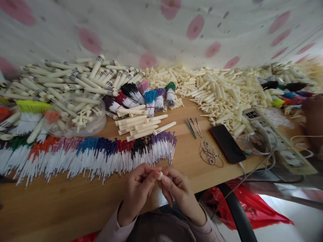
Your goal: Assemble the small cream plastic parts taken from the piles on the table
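Both my hands meet at the table's front edge, low in the middle of the head view. My left hand [138,188] and my right hand [179,191] pinch a small cream plastic piece [160,175] between thumbs and fingers; most of it is hidden. Just beyond them lies a long row of thin white refills [106,158] with coloured ends, sorted by colour. Several cream pen barrels [146,126] with slots are stacked behind that row. Tied bundles of refills, one of them blue [150,101], stand behind the barrels.
Tweezers [190,128], rubber bands [210,153] and a black phone [227,144] lie right of centre. Heaps of cream parts [219,90] line the back. A power strip [280,141] with cables sits at the right, near a blurred brown shape. A round plastic tub [97,126] stands left.
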`<state>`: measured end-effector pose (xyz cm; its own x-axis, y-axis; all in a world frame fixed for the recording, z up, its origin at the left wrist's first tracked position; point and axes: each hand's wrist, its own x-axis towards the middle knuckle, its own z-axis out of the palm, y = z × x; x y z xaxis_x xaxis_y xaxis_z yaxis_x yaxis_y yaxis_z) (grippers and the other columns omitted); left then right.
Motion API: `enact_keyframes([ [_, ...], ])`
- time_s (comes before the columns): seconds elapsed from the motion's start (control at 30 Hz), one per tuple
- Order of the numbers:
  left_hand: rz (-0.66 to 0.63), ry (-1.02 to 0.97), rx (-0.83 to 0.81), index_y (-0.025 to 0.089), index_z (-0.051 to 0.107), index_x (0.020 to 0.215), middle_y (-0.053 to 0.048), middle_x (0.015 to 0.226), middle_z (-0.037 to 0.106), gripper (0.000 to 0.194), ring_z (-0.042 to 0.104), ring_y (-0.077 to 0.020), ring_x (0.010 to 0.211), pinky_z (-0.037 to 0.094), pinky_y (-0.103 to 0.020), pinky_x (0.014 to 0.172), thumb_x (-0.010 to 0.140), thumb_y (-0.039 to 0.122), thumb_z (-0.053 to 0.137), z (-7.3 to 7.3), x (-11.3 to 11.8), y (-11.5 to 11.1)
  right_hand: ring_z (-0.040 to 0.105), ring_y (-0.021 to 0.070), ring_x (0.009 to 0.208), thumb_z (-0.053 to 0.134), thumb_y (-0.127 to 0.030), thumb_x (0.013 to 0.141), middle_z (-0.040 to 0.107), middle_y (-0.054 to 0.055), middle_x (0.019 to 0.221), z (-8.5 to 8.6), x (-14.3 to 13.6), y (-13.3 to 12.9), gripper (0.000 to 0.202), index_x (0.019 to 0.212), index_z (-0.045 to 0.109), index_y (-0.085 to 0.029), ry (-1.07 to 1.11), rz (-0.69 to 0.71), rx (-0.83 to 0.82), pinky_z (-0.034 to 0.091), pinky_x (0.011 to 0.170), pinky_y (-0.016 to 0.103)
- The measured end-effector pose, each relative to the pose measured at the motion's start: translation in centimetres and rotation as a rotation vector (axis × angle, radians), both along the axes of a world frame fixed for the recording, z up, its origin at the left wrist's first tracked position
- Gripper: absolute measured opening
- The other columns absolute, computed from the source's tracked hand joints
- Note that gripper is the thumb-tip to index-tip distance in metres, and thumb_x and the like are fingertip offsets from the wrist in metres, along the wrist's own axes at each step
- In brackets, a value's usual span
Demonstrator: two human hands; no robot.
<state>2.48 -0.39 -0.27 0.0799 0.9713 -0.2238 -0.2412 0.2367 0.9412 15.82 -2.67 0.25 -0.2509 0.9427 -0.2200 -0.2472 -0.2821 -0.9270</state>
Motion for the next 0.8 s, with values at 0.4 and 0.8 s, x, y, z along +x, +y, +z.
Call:
enact_keyframes([
  [0.4, -0.019, -0.030, -0.014, 0.022, 0.080, 0.078, 0.006, 0.040, 0.050, 0.015, 0.031, -0.0037, 0.034, 0.024, -0.015, 0.034, 0.078, 0.036, 0.076, -1.2, -0.8, -0.5, 0.036, 0.0071, 0.047, 0.052, -0.045, 0.099, 0.042, -0.007, 0.060, -0.8, 0.1, -0.7, 0.026, 0.092, 0.057, -0.020, -0.173, -0.080, 0.164, 0.027, 0.044, 0.020],
  [0.8, -0.024, 0.148, 0.169, 0.027, 0.081, 0.076, 0.001, 0.069, 0.077, 0.014, 0.069, -0.0149, 0.064, 0.055, -0.021, 0.064, 0.083, 0.033, 0.071, -0.7, -0.7, -0.8, 0.030, 0.0060, 0.039, 0.052, -0.044, 0.098, 0.039, -0.008, 0.047, -0.4, 0.0, -1.1, 0.034, 0.078, 0.060, -0.017, -0.203, -0.111, 0.156, 0.022, 0.041, 0.022],
])
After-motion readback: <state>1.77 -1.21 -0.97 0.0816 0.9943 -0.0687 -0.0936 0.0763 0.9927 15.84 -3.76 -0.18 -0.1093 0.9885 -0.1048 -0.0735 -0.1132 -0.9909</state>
